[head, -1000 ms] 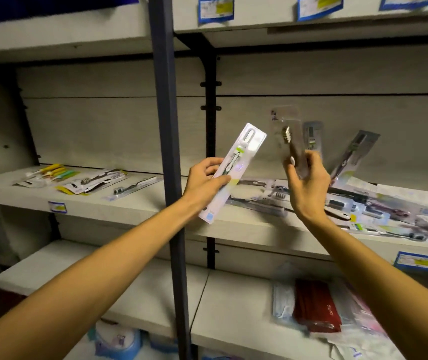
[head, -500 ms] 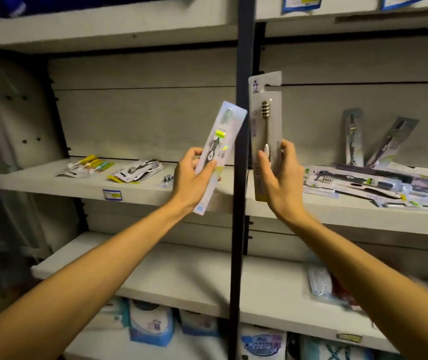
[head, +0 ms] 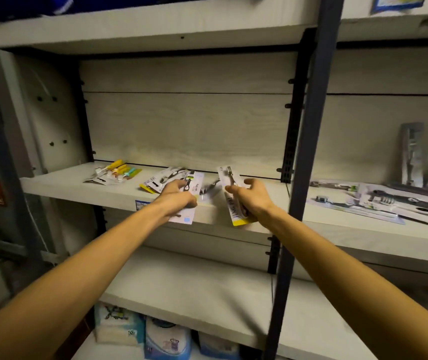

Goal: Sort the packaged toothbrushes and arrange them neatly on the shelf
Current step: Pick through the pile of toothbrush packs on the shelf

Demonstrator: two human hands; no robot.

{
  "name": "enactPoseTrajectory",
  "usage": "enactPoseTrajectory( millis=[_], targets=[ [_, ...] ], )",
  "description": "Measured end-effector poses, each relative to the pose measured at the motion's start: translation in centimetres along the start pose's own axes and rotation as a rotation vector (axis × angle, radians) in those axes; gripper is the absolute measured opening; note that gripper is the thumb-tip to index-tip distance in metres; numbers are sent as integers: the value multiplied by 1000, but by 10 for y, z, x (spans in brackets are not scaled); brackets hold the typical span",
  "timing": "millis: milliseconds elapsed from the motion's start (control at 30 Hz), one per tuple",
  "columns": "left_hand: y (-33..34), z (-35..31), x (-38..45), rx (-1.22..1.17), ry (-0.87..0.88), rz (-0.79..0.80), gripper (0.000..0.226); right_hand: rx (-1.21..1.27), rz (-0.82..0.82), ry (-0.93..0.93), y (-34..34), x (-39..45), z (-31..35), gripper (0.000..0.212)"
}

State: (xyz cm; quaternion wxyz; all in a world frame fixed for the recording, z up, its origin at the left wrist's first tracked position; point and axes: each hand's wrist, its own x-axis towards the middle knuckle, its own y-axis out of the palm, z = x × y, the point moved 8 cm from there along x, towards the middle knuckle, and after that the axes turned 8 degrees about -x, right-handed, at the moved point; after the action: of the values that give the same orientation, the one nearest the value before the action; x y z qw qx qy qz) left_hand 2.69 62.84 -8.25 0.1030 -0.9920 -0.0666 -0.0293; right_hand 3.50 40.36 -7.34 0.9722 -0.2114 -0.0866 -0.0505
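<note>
While both hands were raised in front of the back panel half a second ago, they have now come down to the middle shelf (head: 119, 196) of the left bay, which indicates that comparison is finished and placement is beginning. At far left on that shelf lies a pack of yellow and teal toothbrushes (head: 115, 174), and just right of it a stack of carded toothbrushes with yellow trim (head: 161, 181). The left hand (head: 176, 201) grips a white carded toothbrush (head: 194, 189), with the card's far end over the shelf beside that stack and its near end overhanging the front edge. The right hand (head: 250, 201) grips a second carded toothbrush with a yellow lower end (head: 233, 197), tilted and apparently not yet laid down (contact with the shelf cannot be confirmed). Right of the dark upright post (head: 309, 157), the unsorted pile of packaged toothbrushes (head: 379, 201) lies in the neighbouring bay, so the sort is judged to be far from complete.
</note>
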Motion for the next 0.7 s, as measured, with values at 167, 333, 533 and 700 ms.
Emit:
enactPoseTrajectory(
  millis=[167,333,533,700],
  targets=[
    [-6,-6,53,93,110,49,72,-51,-67,-14,17,53,4,25],
    [16,-8,111,135,174,122,61,-304,-142,-53,16,86,-4,22],
    [57,4,144,466,415,163,43,-486,-227,12,9,103,-26,49],
    [77,10,147,620,499,268,60,-377,-369,-8,-2,98,-22,60]
  ],
)
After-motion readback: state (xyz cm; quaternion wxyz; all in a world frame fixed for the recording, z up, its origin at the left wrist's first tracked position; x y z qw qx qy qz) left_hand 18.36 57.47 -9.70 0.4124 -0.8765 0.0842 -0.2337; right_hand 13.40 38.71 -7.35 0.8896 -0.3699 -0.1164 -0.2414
